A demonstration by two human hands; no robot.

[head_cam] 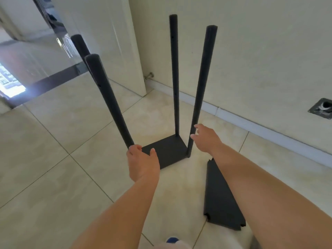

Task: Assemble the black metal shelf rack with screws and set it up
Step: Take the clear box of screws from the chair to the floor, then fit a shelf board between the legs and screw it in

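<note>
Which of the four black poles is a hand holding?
The near-left pole, the one leaning toward the camera. The left hand grips its bottom end. The right hand only reaches with spread fingers at the near-right pole.

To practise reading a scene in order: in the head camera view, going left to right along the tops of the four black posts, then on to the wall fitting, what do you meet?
Far-left post → near-left post → far-right post → near-right post → wall fitting.

Soft daylight, perhaps doorway glare
</note>
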